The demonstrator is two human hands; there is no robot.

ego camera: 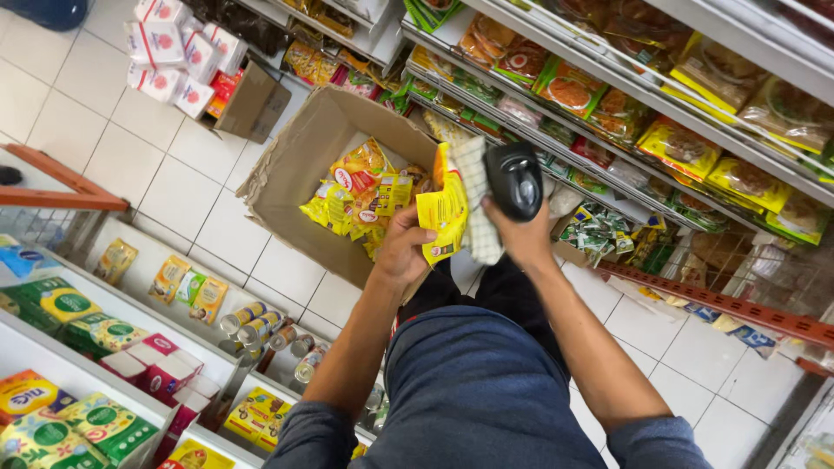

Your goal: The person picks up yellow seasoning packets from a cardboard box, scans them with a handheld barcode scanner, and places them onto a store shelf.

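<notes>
My left hand (402, 249) grips a yellow food packet (443, 213) by its lower edge, holding it up over the floor. My right hand (519, 233) holds a black hand-held scanner (514, 178) together with a white checked cloth (476, 195), right beside the packet. Just beyond both hands stands an open cardboard box (295, 169) on the white tiled floor, with several more yellow packets (365, 191) inside.
Store shelves (660, 113) with yellow and orange packets run along the right. Lower left shelves (130, 304) carry cans, cartons and packets. White boxes (169, 48) and another carton stand at the top left. A basket of small green packets (599, 230) sits by the right shelf.
</notes>
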